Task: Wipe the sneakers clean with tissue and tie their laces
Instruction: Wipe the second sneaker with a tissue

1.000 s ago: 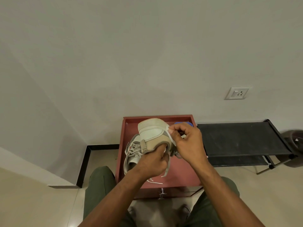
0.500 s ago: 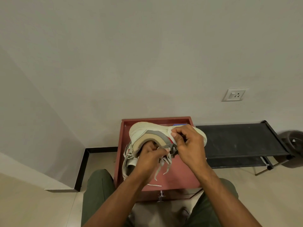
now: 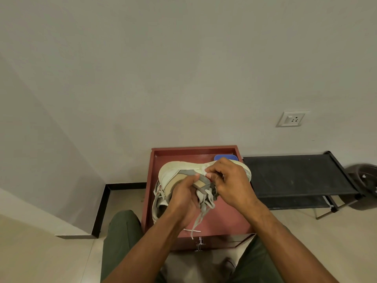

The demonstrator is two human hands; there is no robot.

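A plain pale wall [image 3: 183, 68] fills most of the view, with a white socket [image 3: 292, 119] set in it up and to the right of a red worktop [image 3: 228, 217] that has a raised rim and stands against the wall. A low black rack [image 3: 293, 176] stands just right of the worktop, and a blue item [image 3: 225, 157] lies at the worktop's far right corner, partly hidden. The floor [image 3: 40, 258] is pale tile.

Above the worktop, both forearms reach forward from the bottom of the view and meet at a cream sneaker [image 3: 183, 170] held on its side, sole toward the wall. The left hand [image 3: 183, 199] curls its fingers into the sneaker's opening and grips it from below. The right hand [image 3: 232, 182] has its fingers bent and pinched at the tongue area; whether they hold tissue I cannot tell. Loose laces [image 3: 201, 217] dangle from the sneaker down to the worktop. A second sneaker [image 3: 159, 203] lies on the worktop beneath the left hand, along the worktop's left rim.
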